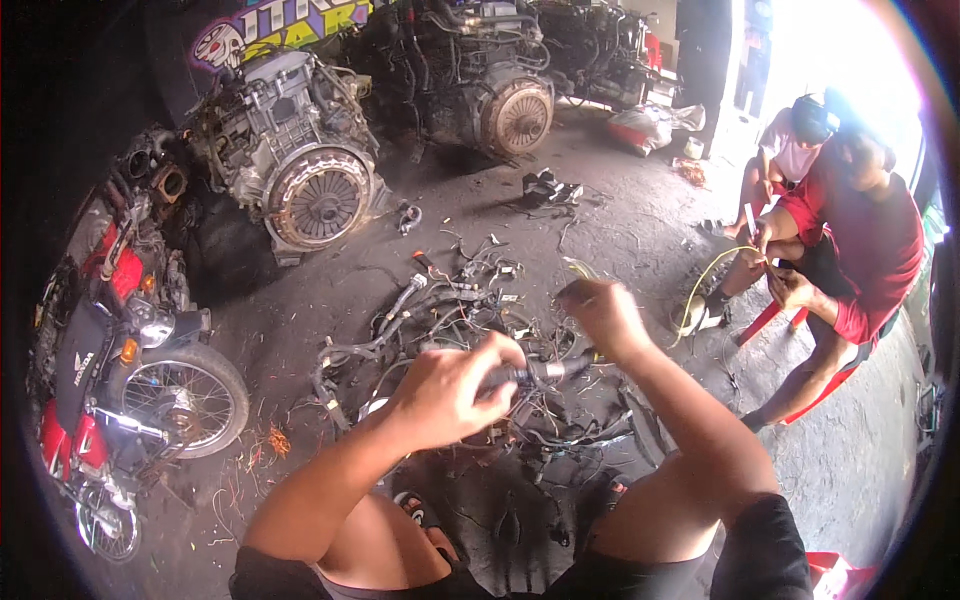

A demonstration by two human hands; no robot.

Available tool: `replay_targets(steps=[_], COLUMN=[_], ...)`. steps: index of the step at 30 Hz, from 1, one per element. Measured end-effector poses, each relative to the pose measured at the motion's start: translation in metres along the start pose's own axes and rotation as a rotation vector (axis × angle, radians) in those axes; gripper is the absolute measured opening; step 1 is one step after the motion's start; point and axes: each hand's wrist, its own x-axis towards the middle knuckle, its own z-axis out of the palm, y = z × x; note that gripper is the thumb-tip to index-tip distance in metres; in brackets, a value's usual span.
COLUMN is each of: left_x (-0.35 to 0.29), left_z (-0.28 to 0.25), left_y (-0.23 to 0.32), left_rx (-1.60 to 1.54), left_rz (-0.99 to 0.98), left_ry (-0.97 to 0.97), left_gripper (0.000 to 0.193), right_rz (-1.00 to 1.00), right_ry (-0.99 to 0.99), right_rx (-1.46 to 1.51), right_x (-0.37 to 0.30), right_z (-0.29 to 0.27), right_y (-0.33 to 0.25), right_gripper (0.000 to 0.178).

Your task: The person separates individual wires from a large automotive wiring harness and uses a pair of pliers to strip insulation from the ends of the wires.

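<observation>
My left hand point(452, 392) is closed around a dark, wrapped wiring harness point(560, 369), its thumb and fingers curled over it. The harness runs rightward from that grip, above a tangle of wires and connectors point(440, 305) on the floor between my feet. Higher and to the right, my right hand point(606, 318) is raised with its fingers pinched together; what they hold is too blurred to name. Some thin pale wire ends point(578, 268) show just beyond those fingers.
Greasy engines point(315, 195) with exposed round clutches point(522, 115) stand at the back. A red motorcycle point(130, 390) is at the left. To the right, a person in a red shirt point(870, 230) handles a yellow wire point(700, 280), seated beside another person point(785, 150). A sack point(650, 128) lies behind.
</observation>
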Motion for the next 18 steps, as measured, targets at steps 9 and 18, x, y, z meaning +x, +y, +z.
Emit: replay_targets(steps=[9,18], left_x=[-0.001,0.011], left_z=[0.003,0.013], left_y=[-0.044,-0.026], left_rx=[-0.468,-0.744], left_rz=[-0.248,-0.216], left_ry=[0.243,0.268], left_gripper=[0.021,0.019], right_rz=[-0.257,-0.056], right_ry=[-0.109,-0.387], right_rx=[0.278,0.861], right_x=[-0.054,-0.053], right_z=[-0.009,0.042], right_y=[-0.061,-0.063], right_gripper=[0.018,0.023])
